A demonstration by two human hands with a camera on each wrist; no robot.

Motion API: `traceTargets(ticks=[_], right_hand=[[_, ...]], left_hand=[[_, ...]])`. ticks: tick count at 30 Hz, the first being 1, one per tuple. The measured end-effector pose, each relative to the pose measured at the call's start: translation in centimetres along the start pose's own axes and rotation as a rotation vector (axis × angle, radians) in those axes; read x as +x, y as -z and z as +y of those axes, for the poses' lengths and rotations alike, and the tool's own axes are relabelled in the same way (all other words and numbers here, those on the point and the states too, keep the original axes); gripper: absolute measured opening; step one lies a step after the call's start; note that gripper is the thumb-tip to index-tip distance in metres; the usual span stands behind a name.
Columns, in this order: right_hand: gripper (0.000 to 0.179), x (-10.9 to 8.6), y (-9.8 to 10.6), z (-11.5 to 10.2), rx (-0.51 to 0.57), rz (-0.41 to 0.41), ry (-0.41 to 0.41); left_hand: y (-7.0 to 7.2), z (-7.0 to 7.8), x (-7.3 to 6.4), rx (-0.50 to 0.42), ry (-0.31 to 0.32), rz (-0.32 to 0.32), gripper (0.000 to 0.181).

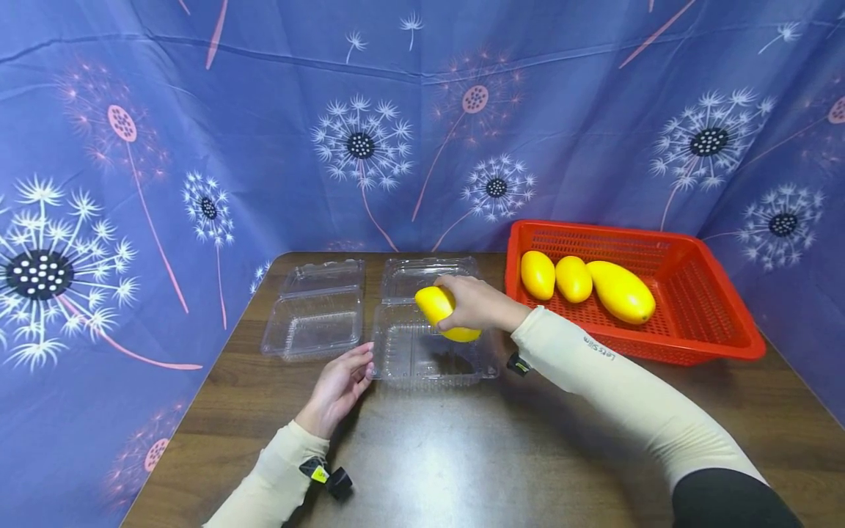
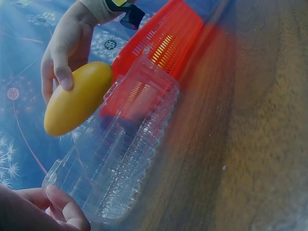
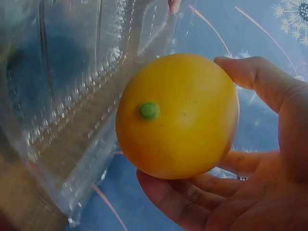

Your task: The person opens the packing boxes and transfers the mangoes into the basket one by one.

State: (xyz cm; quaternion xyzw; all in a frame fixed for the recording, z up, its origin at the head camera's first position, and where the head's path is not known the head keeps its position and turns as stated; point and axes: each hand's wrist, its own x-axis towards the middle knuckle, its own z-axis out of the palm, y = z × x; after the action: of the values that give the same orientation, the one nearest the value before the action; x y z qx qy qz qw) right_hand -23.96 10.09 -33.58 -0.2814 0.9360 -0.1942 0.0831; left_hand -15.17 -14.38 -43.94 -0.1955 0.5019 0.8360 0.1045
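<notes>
My right hand (image 1: 480,302) grips a yellow mango (image 1: 433,302), held tilted over a clear plastic clamshell container (image 1: 394,356) whose lid stands open at the back. In the right wrist view, the thumb and fingers wrap round the mango (image 3: 183,134), and its green stem nub faces the camera. My left hand (image 1: 339,385) is at the container's near left corner. The left wrist view shows its thumb and fingertips pinching the rim of the container (image 2: 118,168).
Left of it, a second clear clamshell container (image 1: 313,323) lies open. A red slotted basket (image 1: 700,334) at the right holds a long yellow fruit (image 1: 620,292) and two smaller yellow mangoes (image 1: 573,279). A blue patterned cloth (image 1: 277,147) hangs behind the wooden table (image 1: 409,455).
</notes>
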Motion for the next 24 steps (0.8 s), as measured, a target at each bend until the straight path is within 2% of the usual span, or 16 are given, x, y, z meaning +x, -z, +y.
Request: traceTargets(ticks=[8,17,24], right_hand=[[0.074,-0.3,2.1,0.5,0.006,0.018,-0.024],[0.074,-0.6,4.5,1.4,-0.012,0.04,-0.046],[0.072,-0.9,6.6,1.9,-0.028,0.036,-0.054]], left_hand=[[-0.1,0.1,0.2,-0.016,-0.011,0.01,0.034],[-0.1,0.0,0.1,-0.035,-0.035,0.003,0.021],[-0.3,0.0,0.4,-0.043,-0.03,0.015,0.029]])
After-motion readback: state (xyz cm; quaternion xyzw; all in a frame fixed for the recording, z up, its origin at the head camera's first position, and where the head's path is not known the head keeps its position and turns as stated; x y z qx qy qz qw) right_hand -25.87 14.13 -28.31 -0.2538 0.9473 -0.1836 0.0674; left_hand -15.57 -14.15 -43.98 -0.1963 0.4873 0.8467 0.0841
